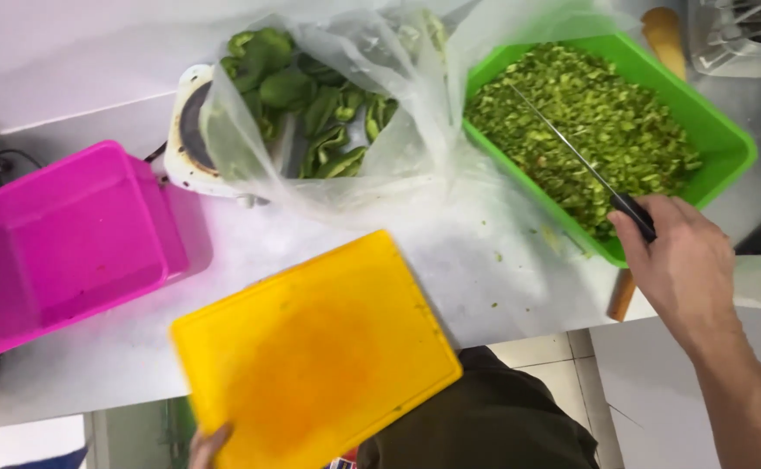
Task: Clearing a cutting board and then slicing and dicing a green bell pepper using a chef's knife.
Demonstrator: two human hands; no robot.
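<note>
My right hand (680, 260) grips the black handle of a long thin knife (563, 143), whose blade lies over the green tray (728, 130) filled with chopped green vegetable pieces. My left hand (208, 445) holds the near corner of a bare yellow cutting board (311, 347), which juts over the counter's front edge. Only the fingertips of that hand show at the bottom of the view.
A clear plastic bag (354, 113) of whole green peppers lies at the back, partly over a small white scale. An empty pink tub (59, 243) stands at the left. A wooden handle (621, 295) lies beside the green tray, another at the back right.
</note>
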